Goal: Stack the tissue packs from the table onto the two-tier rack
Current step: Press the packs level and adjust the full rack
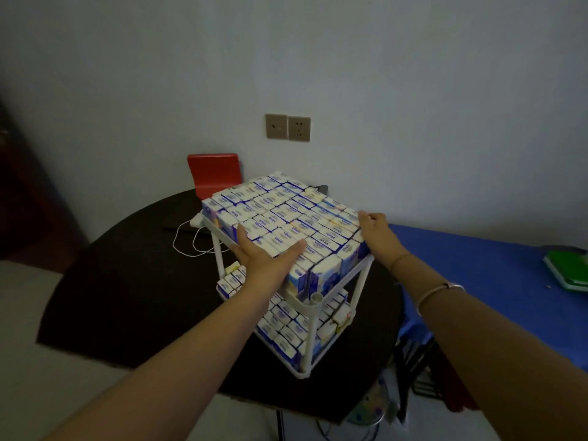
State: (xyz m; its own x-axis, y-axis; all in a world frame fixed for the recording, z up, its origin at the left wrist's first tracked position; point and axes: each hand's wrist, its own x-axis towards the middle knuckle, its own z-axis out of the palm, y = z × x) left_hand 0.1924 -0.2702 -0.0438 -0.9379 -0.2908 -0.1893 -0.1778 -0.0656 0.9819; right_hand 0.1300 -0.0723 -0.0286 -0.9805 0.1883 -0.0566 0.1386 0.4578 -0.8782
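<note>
Head view: both hands on the top tier of packs.
Left hand (265, 261) flat, fingers straight, thumb spread, pressing the near-left tissue packs (286, 218); right hand (375, 229) fingers curled lightly over the right-edge packs. Rack (313, 316) stands on the dark round counter (127, 281), both tiers full, packs upright in diagonal rows. Red chair (214, 173) behind, white cable (191, 240) beside it.
</note>
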